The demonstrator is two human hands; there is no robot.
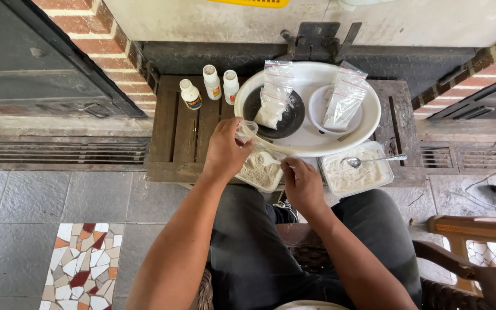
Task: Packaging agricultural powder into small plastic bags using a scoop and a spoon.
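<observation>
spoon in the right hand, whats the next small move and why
Probably lift the spoon to the small clear cup and tip it in. The right hand has the spoon down in the powder tub, and the left hand holds the cup tilted just above that tub, mouth toward the spoon.

— What colours do you see there?
— A white basin (308,143) holding a black bowl (291,117), clear bags (275,92) with red seal stripes, and off-white powder in the tubs (259,171).
— And the floor?
— Grey slabs (35,198), and a mosaic patch (84,267) of white, rust and tan. The bench (182,132) is dark brown.
</observation>
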